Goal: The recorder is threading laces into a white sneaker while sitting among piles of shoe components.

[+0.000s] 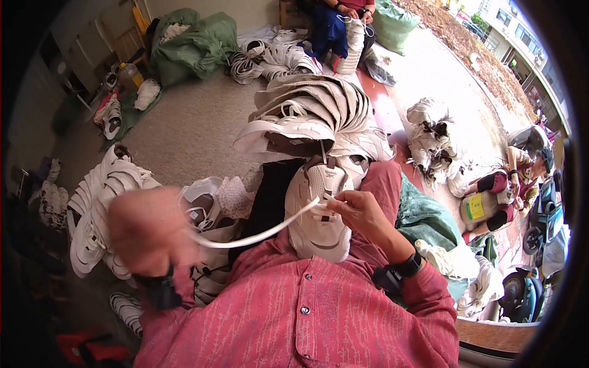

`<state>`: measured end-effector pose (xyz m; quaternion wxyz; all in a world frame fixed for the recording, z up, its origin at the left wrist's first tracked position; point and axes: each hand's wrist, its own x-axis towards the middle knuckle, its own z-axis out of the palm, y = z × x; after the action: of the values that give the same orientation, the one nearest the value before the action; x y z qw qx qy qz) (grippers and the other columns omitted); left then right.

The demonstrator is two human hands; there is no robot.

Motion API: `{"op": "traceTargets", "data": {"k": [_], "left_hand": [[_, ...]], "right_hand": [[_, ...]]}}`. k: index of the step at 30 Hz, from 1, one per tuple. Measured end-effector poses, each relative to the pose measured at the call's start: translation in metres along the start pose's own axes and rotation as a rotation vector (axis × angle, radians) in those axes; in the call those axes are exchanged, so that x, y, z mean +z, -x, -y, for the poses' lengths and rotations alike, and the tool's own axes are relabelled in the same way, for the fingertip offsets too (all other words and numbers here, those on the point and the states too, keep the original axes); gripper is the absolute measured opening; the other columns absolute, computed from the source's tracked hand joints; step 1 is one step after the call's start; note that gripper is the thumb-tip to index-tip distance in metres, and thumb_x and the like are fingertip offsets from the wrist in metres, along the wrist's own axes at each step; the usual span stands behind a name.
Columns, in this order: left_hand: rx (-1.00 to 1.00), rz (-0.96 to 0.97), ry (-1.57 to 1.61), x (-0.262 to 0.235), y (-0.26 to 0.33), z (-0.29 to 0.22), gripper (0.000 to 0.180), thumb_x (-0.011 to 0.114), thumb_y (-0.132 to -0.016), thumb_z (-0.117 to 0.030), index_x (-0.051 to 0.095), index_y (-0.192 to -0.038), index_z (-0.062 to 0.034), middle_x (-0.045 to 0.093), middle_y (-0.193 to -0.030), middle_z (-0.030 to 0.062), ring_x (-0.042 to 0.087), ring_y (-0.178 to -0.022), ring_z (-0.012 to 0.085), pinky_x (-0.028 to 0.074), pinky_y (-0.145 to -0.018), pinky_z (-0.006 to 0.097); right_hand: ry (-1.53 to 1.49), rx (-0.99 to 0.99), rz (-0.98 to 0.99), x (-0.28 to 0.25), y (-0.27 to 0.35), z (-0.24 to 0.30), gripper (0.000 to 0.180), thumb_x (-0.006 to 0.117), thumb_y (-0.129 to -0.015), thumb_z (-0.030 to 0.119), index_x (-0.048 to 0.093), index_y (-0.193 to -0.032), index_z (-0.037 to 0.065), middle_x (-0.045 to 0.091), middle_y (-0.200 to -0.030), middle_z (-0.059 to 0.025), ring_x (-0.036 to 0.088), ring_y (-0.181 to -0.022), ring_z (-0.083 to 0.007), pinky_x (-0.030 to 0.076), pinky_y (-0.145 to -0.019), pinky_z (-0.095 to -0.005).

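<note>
A white shoe upper [319, 236] rests toe-down across my lap, its eyelets and tongue facing up. My right hand [359, 211] pinches its edge beside the eyelets. From the eyelets a white shoelace [257, 238] arcs through the air to my left hand [150, 227]. That hand is raised to the left and smeared by motion, closed round the lace as far as I can tell; its fingers do not show clearly. Beyond my lap, a fanned stack of white and beige shoe uppers [325, 110] leans over the one I hold.
More uppers lie in a pile at left [116, 184]. Green sacks [196, 46] stand at the back, and a green sheet [426, 211] lies by my right leg. One person [350, 12] handles uppers ahead; another person [521, 178] sits at right near a parked scooter [521, 291].
</note>
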<state>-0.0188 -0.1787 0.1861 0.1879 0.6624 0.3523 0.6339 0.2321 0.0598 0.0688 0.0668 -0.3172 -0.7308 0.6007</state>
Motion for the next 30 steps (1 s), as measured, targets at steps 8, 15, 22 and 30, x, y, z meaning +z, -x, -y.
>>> {"op": "traceTargets", "data": {"k": [8,15,22,30], "left_hand": [[-0.38,0.203,-0.341,0.077,-0.018,0.146,0.008,0.065,-0.086,-0.003,0.064,-0.091,0.0029,0.066,-0.08,0.008,0.063,-0.074,0.0149,0.048,-0.065,0.027],[-0.22,0.268,-0.512,0.096,-0.016,0.177,0.006,0.067,-0.08,-0.003,0.062,-0.083,-0.0001,0.055,-0.079,0.0111,0.058,-0.076,0.0295,0.047,-0.068,0.036],[-0.364,0.319,-0.488,0.099,-0.021,0.177,0.007,0.067,-0.078,-0.005,0.063,-0.081,-0.0002,0.058,-0.078,0.0112,0.06,-0.073,0.0267,0.048,-0.066,0.034],[-0.505,0.232,-0.43,0.104,-0.014,0.173,0.006,0.067,-0.078,-0.004,0.062,-0.079,0.0013,0.06,-0.077,0.0111,0.062,-0.069,0.0213,0.047,-0.061,0.03]], "right_hand": [[-0.22,-0.097,-0.004,0.015,0.018,-0.01,0.022,0.059,-0.097,0.018,0.069,-0.104,0.0,0.053,-0.064,0.0053,0.045,-0.057,-0.0017,0.036,-0.05,-0.0197],[-0.359,-0.078,0.022,0.017,0.019,-0.012,0.023,0.059,-0.097,0.016,0.069,-0.112,0.002,0.056,-0.067,0.0046,0.046,-0.058,-0.001,0.036,-0.051,-0.0183],[-0.369,-0.149,0.011,0.024,0.013,-0.025,0.023,0.061,-0.096,0.016,0.069,-0.114,0.004,0.057,-0.067,0.0046,0.046,-0.057,-0.0008,0.037,-0.05,-0.0178],[-0.387,-0.136,0.025,0.021,0.015,-0.024,0.023,0.062,-0.095,0.016,0.07,-0.114,0.005,0.058,-0.067,0.0042,0.047,-0.057,-0.0006,0.038,-0.051,-0.0177]]}}
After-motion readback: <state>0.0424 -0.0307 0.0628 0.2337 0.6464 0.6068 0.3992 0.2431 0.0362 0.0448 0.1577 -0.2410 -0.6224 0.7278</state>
